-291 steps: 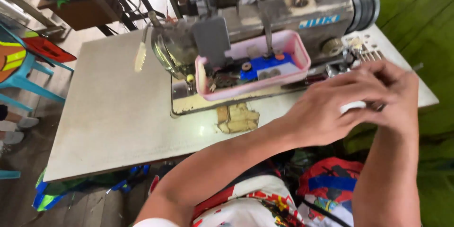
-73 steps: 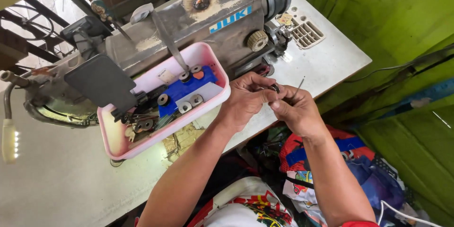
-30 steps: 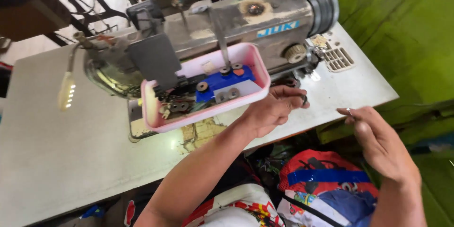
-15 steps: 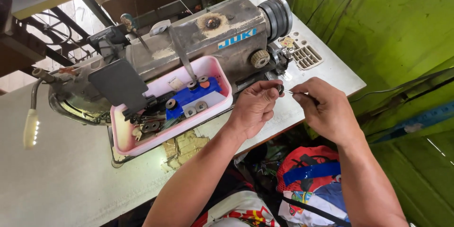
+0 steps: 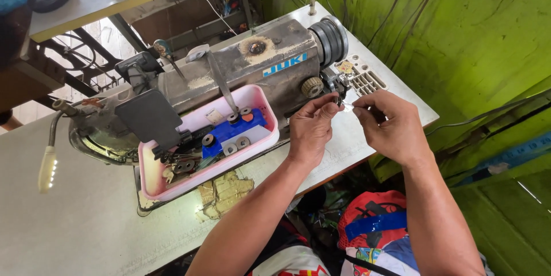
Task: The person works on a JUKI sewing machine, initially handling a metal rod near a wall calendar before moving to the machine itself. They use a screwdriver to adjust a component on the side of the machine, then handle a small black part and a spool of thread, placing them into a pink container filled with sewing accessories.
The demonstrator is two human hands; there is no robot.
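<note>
A worn grey sewing machine lies tipped back on a white table. My left hand pinches a small dark metal part just in front of the machine's handwheel end. My right hand holds a thin needle-like pin whose tip meets that part. Both hands hover above the table's right end, fingertips almost touching.
A pink tray with bobbins, a blue piece and small metal parts rests against the machine. A gooseneck lamp sits at left. A white vented plate lies by the handwheel. Green wall at right; another table behind.
One second ago my hands were apart, the right one drawn back. They have come together by the handwheel end, fingertips meeting on the small part. The view has shifted slightly.
</note>
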